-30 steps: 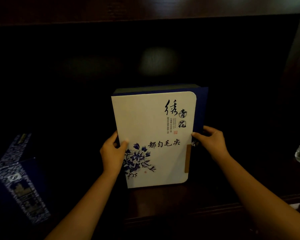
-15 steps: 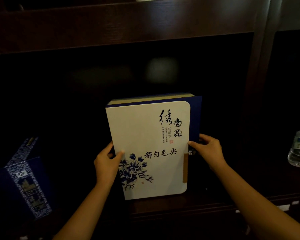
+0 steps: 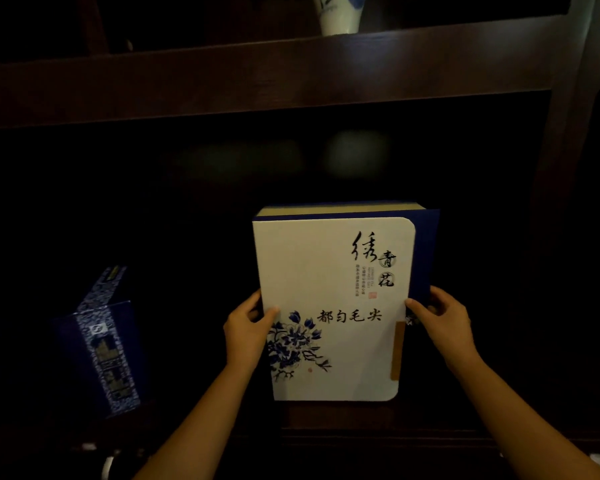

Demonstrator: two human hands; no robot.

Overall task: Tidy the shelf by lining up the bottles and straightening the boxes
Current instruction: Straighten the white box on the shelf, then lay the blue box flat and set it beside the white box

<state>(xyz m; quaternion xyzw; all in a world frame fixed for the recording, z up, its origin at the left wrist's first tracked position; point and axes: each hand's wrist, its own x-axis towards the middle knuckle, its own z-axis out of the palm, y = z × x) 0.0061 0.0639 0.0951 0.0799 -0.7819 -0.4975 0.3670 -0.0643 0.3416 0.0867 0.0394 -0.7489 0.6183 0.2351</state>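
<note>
Nearest the camera, two bare forearms rise from the bottom edge, at about 7 and 5 o'clock, toward the middle of the view. The left hand [image 3: 248, 332] clasps the left edge of a tall white cardboard gift box with blue flower print and black calligraphy [image 3: 333, 306], thumb laid on the front face and fingers wrapped behind. The right hand [image 3: 442, 318] grips the box's right edge in the same way, at the blue spine that shows past the white cover. Both hands are closed on the box at about mid-height.

The box stands upright at the centre of the view on the dark wooden shelf board [image 3: 326, 415], close to its front lip, and looks a touch turned rather than square.

It looks stiff and flat-sided, so a two-sided clamp should steer it well. The smooth printed cover may be slick, and a book-style lid could swing if pulled by the front alone, so holding the edges seems wiser. Weight cannot be told; tall and narrow, it could tip if pushed high up.

At 8 o'clock, well apart, a dark blue patterned box [image 3: 104, 344] leans askew in the shadow. Farther off, at 12 o'clock on the upper wooden shelf [image 3: 257, 74], stands the base of a white and blue porcelain vase [image 3: 338, 15].
</note>
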